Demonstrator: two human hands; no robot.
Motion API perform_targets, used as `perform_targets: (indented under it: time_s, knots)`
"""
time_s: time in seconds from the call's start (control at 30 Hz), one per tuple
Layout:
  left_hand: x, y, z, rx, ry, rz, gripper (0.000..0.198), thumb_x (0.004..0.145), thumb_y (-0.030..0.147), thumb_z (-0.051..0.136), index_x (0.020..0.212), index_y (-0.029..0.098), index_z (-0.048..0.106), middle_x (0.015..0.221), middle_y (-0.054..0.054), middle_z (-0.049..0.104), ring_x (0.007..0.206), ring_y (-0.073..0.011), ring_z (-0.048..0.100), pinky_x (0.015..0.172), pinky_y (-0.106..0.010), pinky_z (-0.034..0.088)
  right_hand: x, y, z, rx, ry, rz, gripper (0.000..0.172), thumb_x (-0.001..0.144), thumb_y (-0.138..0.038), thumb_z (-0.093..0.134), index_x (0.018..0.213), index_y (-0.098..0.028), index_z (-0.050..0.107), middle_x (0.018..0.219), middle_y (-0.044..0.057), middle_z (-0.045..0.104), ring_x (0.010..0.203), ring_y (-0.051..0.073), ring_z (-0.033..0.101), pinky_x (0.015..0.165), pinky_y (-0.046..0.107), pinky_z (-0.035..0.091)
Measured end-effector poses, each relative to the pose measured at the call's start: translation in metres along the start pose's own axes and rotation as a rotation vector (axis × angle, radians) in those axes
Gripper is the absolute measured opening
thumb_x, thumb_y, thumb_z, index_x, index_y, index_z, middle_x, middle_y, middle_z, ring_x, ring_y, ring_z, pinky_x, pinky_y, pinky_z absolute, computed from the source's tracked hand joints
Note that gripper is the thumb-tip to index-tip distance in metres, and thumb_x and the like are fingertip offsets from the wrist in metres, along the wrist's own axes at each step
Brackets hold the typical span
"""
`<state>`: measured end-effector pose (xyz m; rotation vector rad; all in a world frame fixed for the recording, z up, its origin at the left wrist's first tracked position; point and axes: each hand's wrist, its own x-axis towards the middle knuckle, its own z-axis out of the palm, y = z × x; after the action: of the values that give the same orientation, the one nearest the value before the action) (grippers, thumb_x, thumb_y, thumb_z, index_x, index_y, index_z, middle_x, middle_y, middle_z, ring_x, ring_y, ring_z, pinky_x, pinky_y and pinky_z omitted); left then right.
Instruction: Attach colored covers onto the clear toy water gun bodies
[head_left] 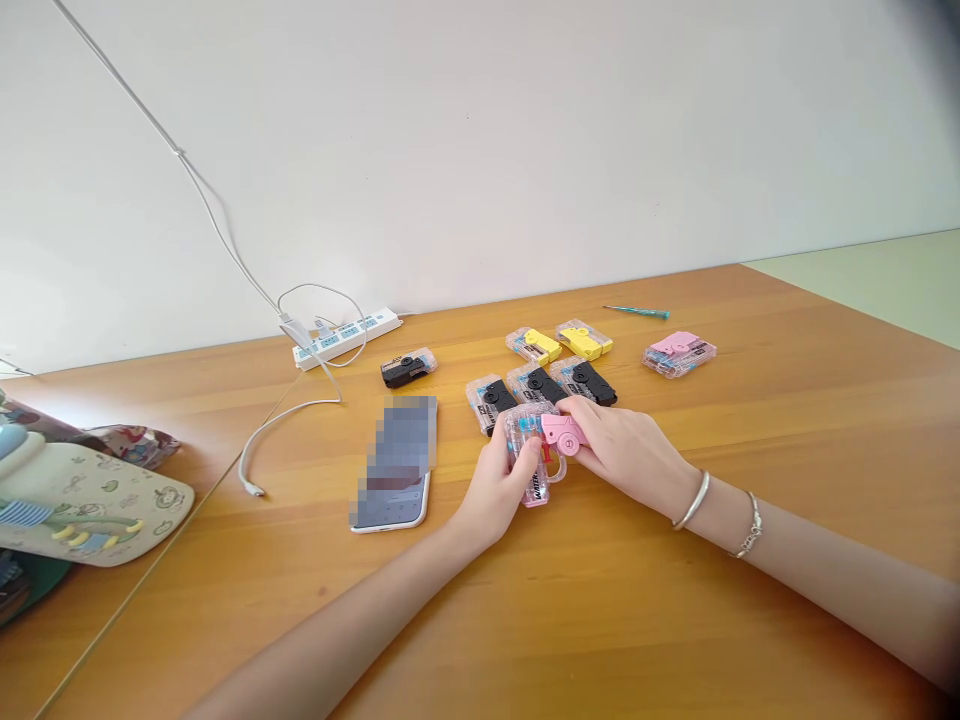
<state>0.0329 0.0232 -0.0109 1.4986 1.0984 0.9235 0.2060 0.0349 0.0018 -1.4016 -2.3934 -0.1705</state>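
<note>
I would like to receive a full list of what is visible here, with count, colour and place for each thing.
Toy gun: one, clear and pink, in both hands
Black folded toys: four, black and clear; three beyond the hands, one further left
Yellow folded toys: two, behind the black three
Pink folded toy: one, right
Screwdriver-like tool: one, teal, far side
Phone: one, white-edged, left of hands
Power strip: one, white, by the wall
Cables: count unclear, white, left
Printed container: one, cream, left edge
Patterned pouch: one, multicoloured, behind it
Table: one, brown, below
Bracelets: two, silver, right wrist
Left hand, right hand: one each, bare, centre
</note>
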Motion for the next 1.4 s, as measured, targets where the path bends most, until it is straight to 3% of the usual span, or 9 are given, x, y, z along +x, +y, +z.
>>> perform_targets:
  time_s: [0.17,0.33,0.47,0.67,1.0,1.17,1.4]
  knots:
    - [0.0009,0.0004,0.0004,0.013,0.037,0.018,0.018,0.089,0.034,0.040,0.099,0.020,0.045,0.073,0.003,0.052,0.061,-0.0118,0.048,0.060,-0.023,0.043,-0.0006,-0.0004,-0.0003,0.059,-0.016,0.012,0.016,0.091,-0.030,0.038,0.096,-0.019,0.048,0.088,0.004,0.065,0.060,0.016,0.060,0.046,0.024,0.027]
    - [0.0010,0.0021,0.0016,0.065,0.064,0.014,0.019,0.088,0.033,0.041,0.099,0.019,0.046,0.071,0.003,0.052,0.061,-0.0123,0.048,0.061,-0.023,0.042,-0.0008,-0.0027,0.0018,-0.062,-0.036,0.042,0.018,0.090,-0.032,0.040,0.090,-0.017,0.049,0.081,0.005,0.064,0.055,0.017,0.058,0.042,0.025,0.021]
    - [-0.0006,0.0044,0.0023,0.131,0.046,0.029,0.020,0.087,0.030,0.041,0.103,0.019,0.046,0.072,0.002,0.053,0.062,-0.0134,0.049,0.061,-0.023,0.042,-0.0005,-0.0040,0.0028,-0.149,-0.077,0.062,0.016,0.089,-0.032,0.043,0.088,-0.017,0.050,0.075,0.004,0.063,0.050,0.016,0.055,0.041,0.025,0.017]
    - [-0.0031,0.0047,0.0018,0.153,-0.010,0.032,0.024,0.089,0.032,0.039,0.110,0.020,0.043,0.074,0.002,0.053,0.062,-0.0134,0.049,0.058,-0.023,0.041,0.0014,-0.0028,-0.0023,-0.102,-0.092,0.070,0.009,0.087,-0.025,0.043,0.086,-0.018,0.048,0.080,0.004,0.063,0.051,0.016,0.055,0.042,0.025,0.020]
    - [-0.0019,0.0043,0.0019,0.094,0.038,0.049,0.022,0.089,0.034,0.039,0.102,0.019,0.047,0.079,0.000,0.057,0.069,-0.0144,0.052,0.064,-0.023,0.044,-0.0011,-0.0005,0.0026,0.009,-0.009,0.036,0.020,0.089,-0.025,0.033,0.099,-0.016,0.048,0.097,0.008,0.062,0.065,0.017,0.058,0.047,0.026,0.026]
    - [-0.0011,0.0033,0.0008,0.035,0.029,0.036,0.022,0.089,0.036,0.039,0.100,0.019,0.046,0.076,0.002,0.055,0.064,-0.0133,0.052,0.062,-0.024,0.044,-0.0011,0.0001,0.0000,0.006,0.000,-0.023,0.017,0.085,-0.024,0.038,0.096,-0.017,0.048,0.087,0.005,0.062,0.065,0.017,0.057,0.045,0.026,0.024]
    - [-0.0007,0.0029,0.0012,0.032,0.003,0.018,0.020,0.089,0.034,0.040,0.101,0.020,0.046,0.074,0.002,0.054,0.063,-0.0126,0.051,0.060,-0.023,0.044,-0.0002,0.0012,-0.0018,0.067,0.033,0.059,0.018,0.082,-0.023,0.044,0.099,-0.018,0.049,0.097,0.005,0.063,0.068,0.017,0.058,0.047,0.025,0.027]
